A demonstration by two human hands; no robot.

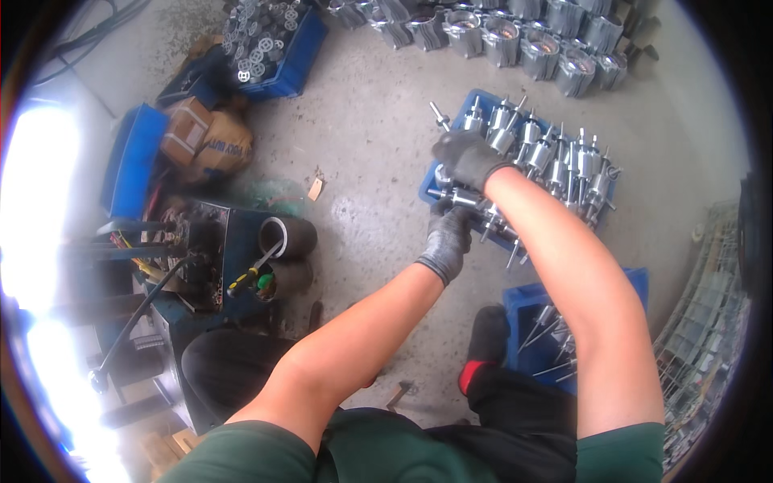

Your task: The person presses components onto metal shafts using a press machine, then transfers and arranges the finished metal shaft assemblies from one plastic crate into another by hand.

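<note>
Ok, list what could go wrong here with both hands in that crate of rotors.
1. The rotors stand packed upright in the blue crate, shafts sticking out. Reaching in, the right hand could snag a shaft and tip its neighbours.
2. The left hand grips a rotor at the crate's edge; if it slips, the part may drop to the concrete floor.
3. The second crate by the foot could get kicked.

Both hands gloved: left hand point(449, 233) and right hand point(469, 157) in dark grey knit gloves with ribbed cuffs. Forearms bare. Short green sleeves at the shoulders. Dark trousers. Dark shoe point(488, 336) with a red band at the ankle.
</note>
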